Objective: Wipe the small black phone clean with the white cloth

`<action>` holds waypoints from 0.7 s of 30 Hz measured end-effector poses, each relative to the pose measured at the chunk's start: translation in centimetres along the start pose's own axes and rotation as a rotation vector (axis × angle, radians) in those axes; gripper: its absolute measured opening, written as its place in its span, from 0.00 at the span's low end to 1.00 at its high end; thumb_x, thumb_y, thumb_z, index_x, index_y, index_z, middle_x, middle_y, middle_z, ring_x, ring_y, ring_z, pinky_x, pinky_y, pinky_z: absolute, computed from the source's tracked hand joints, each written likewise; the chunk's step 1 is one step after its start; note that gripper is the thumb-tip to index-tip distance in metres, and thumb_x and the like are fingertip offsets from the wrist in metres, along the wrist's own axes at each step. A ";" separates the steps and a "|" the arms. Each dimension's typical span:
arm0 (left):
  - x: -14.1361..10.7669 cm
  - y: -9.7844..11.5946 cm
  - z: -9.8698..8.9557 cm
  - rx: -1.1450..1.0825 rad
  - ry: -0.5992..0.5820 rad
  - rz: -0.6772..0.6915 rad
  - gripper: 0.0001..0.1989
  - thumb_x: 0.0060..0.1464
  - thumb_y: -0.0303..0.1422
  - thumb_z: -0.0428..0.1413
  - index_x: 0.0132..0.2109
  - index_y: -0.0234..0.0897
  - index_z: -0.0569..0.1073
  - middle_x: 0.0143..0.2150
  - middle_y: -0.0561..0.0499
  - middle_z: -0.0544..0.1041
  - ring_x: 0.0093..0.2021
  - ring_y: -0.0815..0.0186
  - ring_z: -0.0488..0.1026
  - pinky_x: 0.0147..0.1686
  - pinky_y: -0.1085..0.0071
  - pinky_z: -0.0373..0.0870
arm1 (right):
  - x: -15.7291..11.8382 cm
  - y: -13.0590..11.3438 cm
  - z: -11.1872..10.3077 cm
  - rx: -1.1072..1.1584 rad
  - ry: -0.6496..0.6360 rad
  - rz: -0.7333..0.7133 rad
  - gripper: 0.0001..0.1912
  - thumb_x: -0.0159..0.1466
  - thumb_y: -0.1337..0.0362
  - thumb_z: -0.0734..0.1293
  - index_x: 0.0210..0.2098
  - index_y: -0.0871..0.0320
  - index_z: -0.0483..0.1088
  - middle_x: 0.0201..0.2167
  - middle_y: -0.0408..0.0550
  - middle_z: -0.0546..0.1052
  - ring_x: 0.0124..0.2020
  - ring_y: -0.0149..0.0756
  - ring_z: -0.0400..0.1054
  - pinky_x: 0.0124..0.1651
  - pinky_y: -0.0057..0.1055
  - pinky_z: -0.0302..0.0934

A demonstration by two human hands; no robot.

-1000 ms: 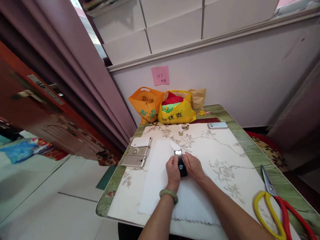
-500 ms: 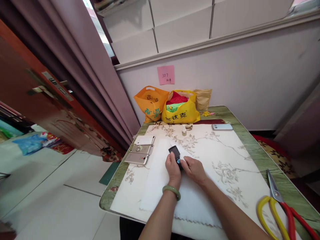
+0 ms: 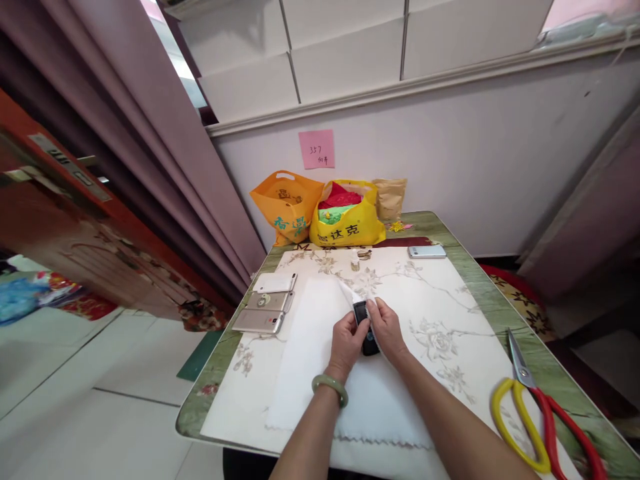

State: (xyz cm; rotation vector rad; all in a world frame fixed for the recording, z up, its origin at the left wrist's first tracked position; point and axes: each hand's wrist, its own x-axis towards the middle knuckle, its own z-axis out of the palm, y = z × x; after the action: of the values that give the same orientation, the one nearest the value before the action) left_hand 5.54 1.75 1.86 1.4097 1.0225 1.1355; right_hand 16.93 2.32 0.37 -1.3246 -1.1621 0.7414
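A small black phone point(image 3: 370, 347) lies at the middle of the white cloth point(image 3: 307, 363), partly covered by my fingers. My left hand point(image 3: 346, 343), with a green bangle at the wrist, is closed on the phone's left side, its thumb across the front. On the opposite side my right hand point(image 3: 388, 330) pinches a lifted fold of the cloth against the phone's right edge. A corner of this fold stands up just beyond the phone. The cloth's near edge is zigzag cut.
Several phones lie around: three in a row at left, including a gold phone point(image 3: 267, 301), and a silver phone point(image 3: 427, 252) at far right. Large scissors point(image 3: 524, 380) lie at right. An orange bag point(image 3: 287, 207), a yellow bag point(image 3: 350, 227) and a small bottle point(image 3: 355, 261) stand farther back.
My right hand has moved up and now pinches a raised cloth fold at the phone's right side. My left thumb has shifted across the phone, whose screen no longer shows. The view has turned slightly right.
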 end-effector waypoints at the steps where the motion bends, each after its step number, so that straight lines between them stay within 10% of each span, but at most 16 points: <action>1: 0.0 0.0 0.0 -0.033 -0.016 -0.014 0.13 0.52 0.40 0.59 0.36 0.33 0.74 0.29 0.52 0.72 0.30 0.68 0.66 0.33 0.73 0.63 | 0.0 0.0 0.0 -0.001 -0.005 -0.002 0.20 0.66 0.49 0.57 0.24 0.54 0.54 0.21 0.36 0.57 0.25 0.29 0.52 0.29 0.26 0.51; 14: 0.8 -0.8 -0.7 -0.357 0.453 -0.197 0.21 0.47 0.49 0.61 0.34 0.35 0.67 0.20 0.61 0.65 0.16 0.77 0.60 0.16 0.79 0.56 | -0.1 0.2 0.1 -0.301 -0.240 -0.131 0.23 0.67 0.47 0.55 0.23 0.55 0.57 0.19 0.38 0.59 0.23 0.30 0.54 0.27 0.26 0.48; 21: 0.4 -0.5 -1.2 -0.474 0.406 -0.212 0.22 0.42 0.44 0.66 0.37 0.31 0.72 0.24 0.52 0.75 0.19 0.69 0.71 0.21 0.73 0.67 | -0.2 0.6 0.2 -0.159 -0.199 -0.086 0.22 0.66 0.46 0.57 0.23 0.55 0.57 0.19 0.37 0.58 0.23 0.29 0.52 0.28 0.26 0.49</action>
State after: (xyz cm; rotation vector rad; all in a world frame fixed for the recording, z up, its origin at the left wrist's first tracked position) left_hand 4.46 2.44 1.47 0.6943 1.0597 1.4219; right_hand 16.82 2.29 -0.27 -1.3452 -1.4528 0.7427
